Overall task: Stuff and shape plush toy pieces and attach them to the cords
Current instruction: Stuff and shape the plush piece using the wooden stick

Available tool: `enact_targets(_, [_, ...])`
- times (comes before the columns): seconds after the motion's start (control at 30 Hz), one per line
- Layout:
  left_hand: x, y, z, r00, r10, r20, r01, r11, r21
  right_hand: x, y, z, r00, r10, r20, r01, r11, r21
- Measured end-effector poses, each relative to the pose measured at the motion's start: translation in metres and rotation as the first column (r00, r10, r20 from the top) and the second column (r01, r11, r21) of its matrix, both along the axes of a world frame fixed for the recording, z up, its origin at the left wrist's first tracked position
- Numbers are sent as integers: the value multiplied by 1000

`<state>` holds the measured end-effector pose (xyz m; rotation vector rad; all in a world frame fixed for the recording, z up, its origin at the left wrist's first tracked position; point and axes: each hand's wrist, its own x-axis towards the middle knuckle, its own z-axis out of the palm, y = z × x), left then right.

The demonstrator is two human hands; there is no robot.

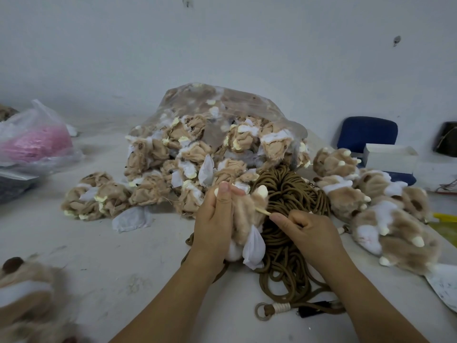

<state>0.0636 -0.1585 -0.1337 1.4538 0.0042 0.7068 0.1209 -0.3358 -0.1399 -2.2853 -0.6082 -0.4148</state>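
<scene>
My left hand (214, 220) grips a tan and white plush piece (247, 219) held upright above the table, a white fabric tag hanging from its lower end. My right hand (309, 229) pinches a thin wooden stick (263, 211) whose tip goes into the plush piece's side. Just behind and under both hands lies a tangled pile of brown cords (289, 199). One cord end with a metal ring and white binding (268, 310) rests near the table's front.
A clear plastic bag of inside-out plush pieces (212, 134) stands behind the cords, with more spilled at its left (99, 194). Finished plush pieces (376, 201) are heaped at the right, another at the lower left (24, 293). A pink-filled bag (37, 142) sits far left, a blue chair (366, 132) at the right.
</scene>
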Motion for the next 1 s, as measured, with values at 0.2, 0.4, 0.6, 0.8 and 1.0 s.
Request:
enact_targets(0.2, [-2, 1, 0, 1000, -19, 3, 19, 1000, -18, 3, -5, -1, 999, -25, 30, 25, 999, -23])
enact_targets(0.4, [-6, 2, 5, 1000, -14, 9, 14, 1000, -19, 4, -6, -1, 1000, -24, 20, 24, 1000, -20])
enact_targets(0.6, [-4, -6, 2, 993, -122, -3, 122, 992, 16, -4, 8, -7, 996, 61, -60, -55, 993, 105])
enact_targets(0.8, [0, -7, 0, 995, -100, -24, 101, 994, 40, -7, 17, -10, 974, 100, -205, -59, 979, 196])
enact_targets(1.0, [1, 0, -5, 999, 37, 11, -37, 999, -29, -7, 15, -7, 983, 48, -179, -22, 989, 146])
